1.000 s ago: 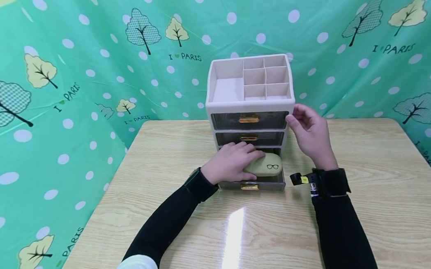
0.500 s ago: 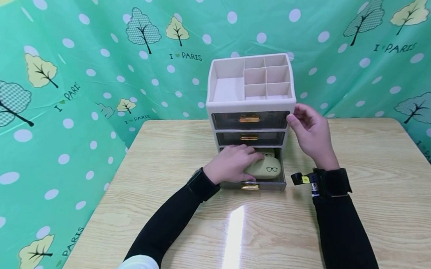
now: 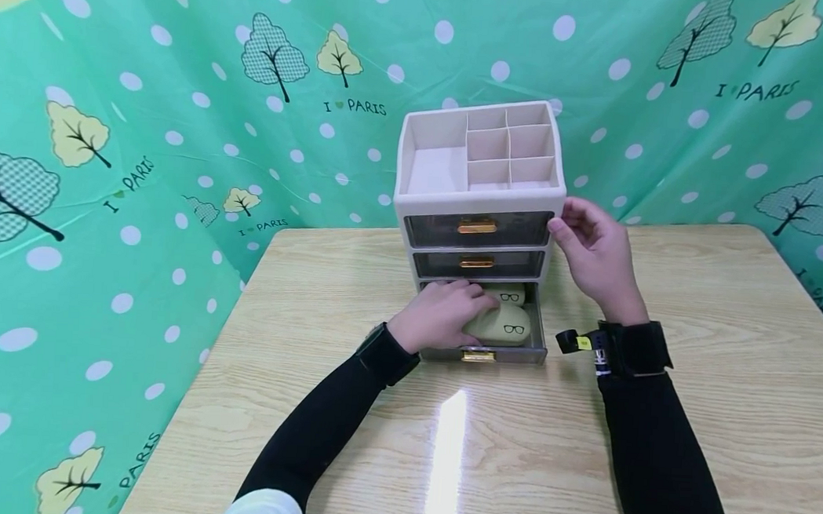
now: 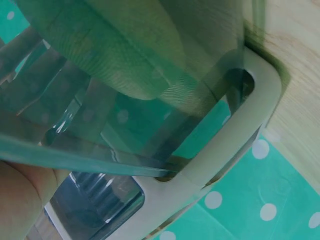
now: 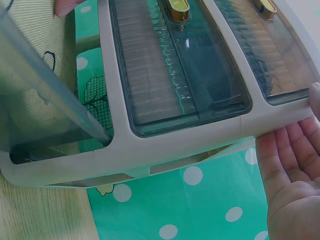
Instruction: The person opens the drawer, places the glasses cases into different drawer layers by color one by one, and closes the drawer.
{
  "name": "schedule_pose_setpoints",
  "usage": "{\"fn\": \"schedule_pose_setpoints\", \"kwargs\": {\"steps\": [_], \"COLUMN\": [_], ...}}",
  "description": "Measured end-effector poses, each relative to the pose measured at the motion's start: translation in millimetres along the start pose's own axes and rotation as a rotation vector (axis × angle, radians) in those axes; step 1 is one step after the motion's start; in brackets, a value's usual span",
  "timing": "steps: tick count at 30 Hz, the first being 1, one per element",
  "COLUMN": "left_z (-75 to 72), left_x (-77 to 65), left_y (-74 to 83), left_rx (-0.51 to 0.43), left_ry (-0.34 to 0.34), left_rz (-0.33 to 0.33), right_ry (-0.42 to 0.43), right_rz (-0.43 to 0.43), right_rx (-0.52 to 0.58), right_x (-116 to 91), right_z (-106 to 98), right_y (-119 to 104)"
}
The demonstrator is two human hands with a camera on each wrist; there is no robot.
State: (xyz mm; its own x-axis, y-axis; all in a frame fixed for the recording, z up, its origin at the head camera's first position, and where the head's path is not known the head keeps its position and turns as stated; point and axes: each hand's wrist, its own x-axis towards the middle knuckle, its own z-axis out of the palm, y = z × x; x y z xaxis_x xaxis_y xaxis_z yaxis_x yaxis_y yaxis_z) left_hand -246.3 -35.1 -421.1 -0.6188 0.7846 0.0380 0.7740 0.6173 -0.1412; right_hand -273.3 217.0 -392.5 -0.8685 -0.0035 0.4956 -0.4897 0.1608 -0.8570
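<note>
A white desktop drawer organizer (image 3: 478, 204) with dark see-through drawers stands on the table. Its bottom drawer (image 3: 522, 356) is pulled out. My left hand (image 3: 439, 315) reaches in from the left, fingers over the top and thumb at the near side of a pale green glasses case (image 3: 509, 327). Behind it in the drawer shows a second glasses case (image 3: 511, 294), partly covered by the hand. With my right hand (image 3: 595, 256) I hold the organizer's upper right side, thumb at the front edge; the right wrist view shows the fingers (image 5: 297, 150) along the side wall.
On top of the organizer is an open tray (image 3: 436, 168) with several small compartments. The two upper drawers, with gold handles (image 3: 478, 226), are closed. Green dotted cloth (image 3: 346, 166) hangs behind the wooden table (image 3: 339, 284).
My left hand has brought the front glasses case lower and slightly left in the drawer, so the case behind it now shows. The right hand has stayed at the organizer's side.
</note>
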Motion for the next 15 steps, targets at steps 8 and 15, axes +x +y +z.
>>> {"fn": "schedule_pose_setpoints", "kwargs": {"steps": [8,15], "left_z": [4.4,5.1], "left_x": [0.3,1.0], "left_y": [-1.0,-0.3], "left_rx": [0.004,-0.016], "left_ry": [0.000,-0.042], "left_rz": [0.008,-0.001], "right_ry": [0.001,0.003], "right_rz": [-0.010,-0.004], "right_rx": [-0.004,-0.011], "right_x": [-0.6,-0.4], "right_z": [1.0,0.6], "right_y": [-1.5,0.0]}}
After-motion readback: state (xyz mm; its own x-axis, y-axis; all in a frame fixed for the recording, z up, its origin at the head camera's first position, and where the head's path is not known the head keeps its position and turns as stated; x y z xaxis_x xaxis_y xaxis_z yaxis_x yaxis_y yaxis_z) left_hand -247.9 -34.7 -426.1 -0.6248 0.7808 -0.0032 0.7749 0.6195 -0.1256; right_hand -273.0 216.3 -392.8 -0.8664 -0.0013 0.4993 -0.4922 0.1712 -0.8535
